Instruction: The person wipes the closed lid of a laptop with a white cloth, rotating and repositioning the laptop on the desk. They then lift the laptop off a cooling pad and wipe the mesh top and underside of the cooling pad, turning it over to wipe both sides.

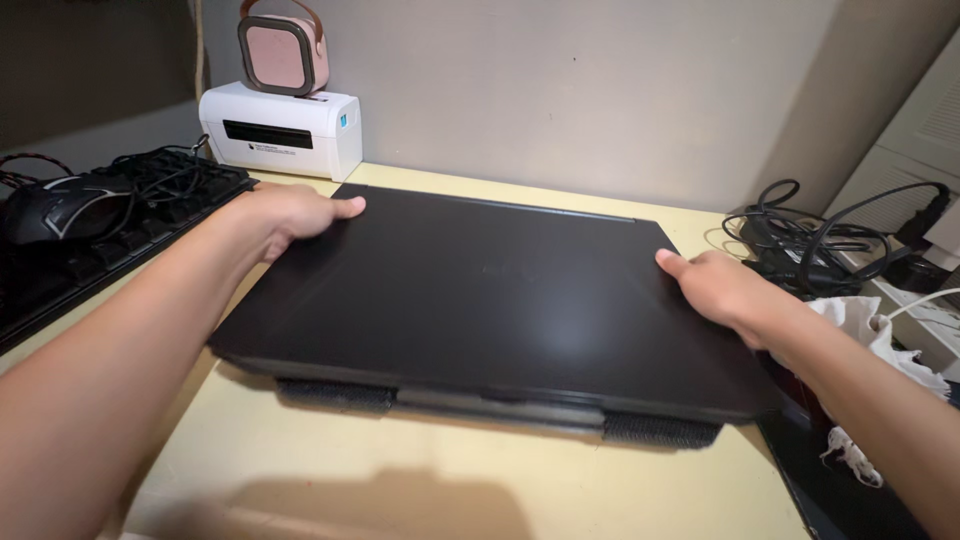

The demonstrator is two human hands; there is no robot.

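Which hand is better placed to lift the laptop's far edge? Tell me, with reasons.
Probably the left hand: it grips the closed black laptop at its far left corner, thumb over the lid. The right hand holds the right side edge, nearer the middle.

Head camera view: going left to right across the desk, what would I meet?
Black mouse → white printer → left hand → closed black laptop → right hand → tangled black cables.

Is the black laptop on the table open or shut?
Shut. The black laptop lies flat, lid down, no screen or keys showing; the left hand and right hand grip its sides.
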